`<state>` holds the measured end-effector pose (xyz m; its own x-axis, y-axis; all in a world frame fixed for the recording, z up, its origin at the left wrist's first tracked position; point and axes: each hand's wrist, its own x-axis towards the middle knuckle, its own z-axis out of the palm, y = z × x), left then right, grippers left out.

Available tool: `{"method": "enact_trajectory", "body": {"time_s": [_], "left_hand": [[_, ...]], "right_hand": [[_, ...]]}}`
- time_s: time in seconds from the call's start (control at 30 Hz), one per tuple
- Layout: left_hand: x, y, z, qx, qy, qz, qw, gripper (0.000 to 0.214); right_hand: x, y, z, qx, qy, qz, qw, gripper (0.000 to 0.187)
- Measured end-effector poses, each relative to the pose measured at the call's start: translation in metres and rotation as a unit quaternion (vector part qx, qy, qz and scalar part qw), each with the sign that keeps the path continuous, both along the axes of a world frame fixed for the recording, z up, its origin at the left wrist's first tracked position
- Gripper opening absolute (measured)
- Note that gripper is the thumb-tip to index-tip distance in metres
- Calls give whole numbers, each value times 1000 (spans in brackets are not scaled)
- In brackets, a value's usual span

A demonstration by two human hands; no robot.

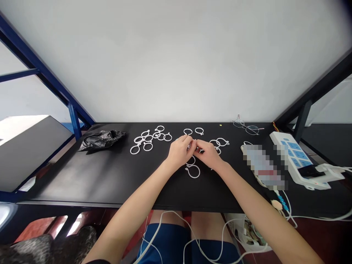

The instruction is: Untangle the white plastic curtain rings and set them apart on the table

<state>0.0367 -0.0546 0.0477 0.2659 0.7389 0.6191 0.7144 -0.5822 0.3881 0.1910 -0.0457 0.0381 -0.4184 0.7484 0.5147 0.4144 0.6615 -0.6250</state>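
My left hand (180, 149) and my right hand (208, 154) meet over the middle of the black table (90, 176), fingers pinched together on a small white plastic ring (193, 146) between them. Just below the hands lie two more white rings (193, 171), touching each other. A cluster of several white rings (150, 139) lies to the left of my hands. Two rings (193, 131) sit behind the hands, and a few more rings (220, 142) lie to the right.
A crumpled black plastic bag (102, 139) lies at the table's left. Glasses (247, 127) rest at the back right. A white power strip (298, 159) and a blurred-out object (262, 167) sit at right. White cables (176, 234) hang over my lap.
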Motion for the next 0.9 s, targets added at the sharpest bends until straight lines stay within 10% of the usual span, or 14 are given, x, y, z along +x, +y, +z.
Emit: {"method": "enact_trajectory", "body": {"time_s": [0.9], "left_hand": [[-2,4,-5,-1,-1,23,1000,34]], "right_hand": [[-3,-2,4,-59,-5,2,998,8]]}}
